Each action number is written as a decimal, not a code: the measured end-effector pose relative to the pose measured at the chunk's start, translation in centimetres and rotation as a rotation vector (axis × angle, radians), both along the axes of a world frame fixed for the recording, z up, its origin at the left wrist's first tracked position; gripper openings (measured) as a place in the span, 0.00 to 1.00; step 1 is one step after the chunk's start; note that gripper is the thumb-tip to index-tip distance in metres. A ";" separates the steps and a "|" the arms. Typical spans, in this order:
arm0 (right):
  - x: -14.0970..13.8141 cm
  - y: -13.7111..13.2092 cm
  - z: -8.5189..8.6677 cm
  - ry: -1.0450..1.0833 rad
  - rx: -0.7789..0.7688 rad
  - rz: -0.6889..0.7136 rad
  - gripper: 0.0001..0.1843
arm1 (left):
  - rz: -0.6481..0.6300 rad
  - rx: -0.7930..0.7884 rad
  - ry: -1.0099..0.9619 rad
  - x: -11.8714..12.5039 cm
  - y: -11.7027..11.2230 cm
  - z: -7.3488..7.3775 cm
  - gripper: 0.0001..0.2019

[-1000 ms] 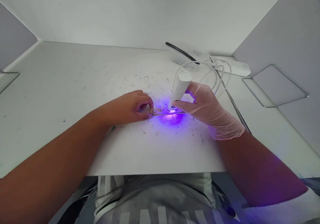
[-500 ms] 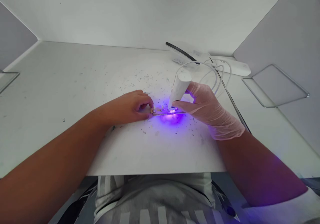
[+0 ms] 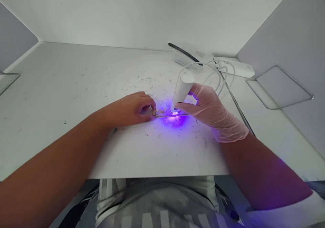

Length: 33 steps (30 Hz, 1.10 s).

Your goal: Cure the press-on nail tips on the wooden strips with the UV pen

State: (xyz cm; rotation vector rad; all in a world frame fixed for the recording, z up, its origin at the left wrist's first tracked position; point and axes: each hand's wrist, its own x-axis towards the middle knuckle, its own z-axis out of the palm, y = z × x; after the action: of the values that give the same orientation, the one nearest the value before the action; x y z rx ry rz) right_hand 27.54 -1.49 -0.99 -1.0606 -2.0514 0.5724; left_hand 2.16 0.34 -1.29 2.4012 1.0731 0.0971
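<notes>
My bare left hand rests on the white table, its fingers pinched on the left end of a thin tan strip that carries small shiny beads. My right hand, in a translucent pink glove, grips a white cylindrical lamp tilted over the strip's right part. The lamp's tip throws violet light onto the strip and the table just below it. A white cord loops from the lamp's top toward the back right.
Small dark flecks are scattered over the table around the hands. A white power strip and a dark-handled tool lie at the back right. Wire frames lean at the right wall and the left edge.
</notes>
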 end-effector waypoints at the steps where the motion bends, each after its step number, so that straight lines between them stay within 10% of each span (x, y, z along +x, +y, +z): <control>1: 0.0 0.0 0.0 0.003 0.003 0.001 0.05 | -0.001 -0.004 -0.001 0.0 0.0 0.0 0.14; 33: 0.0 0.0 0.0 0.005 -0.008 -0.003 0.05 | 0.011 -0.002 0.000 0.1 -0.1 0.1 0.13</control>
State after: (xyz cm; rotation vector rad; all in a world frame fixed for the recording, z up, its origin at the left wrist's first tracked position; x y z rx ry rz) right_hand 27.58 -1.54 -1.03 -1.0655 -2.0445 0.5811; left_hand 2.26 0.28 -1.15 2.3932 1.0861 0.1000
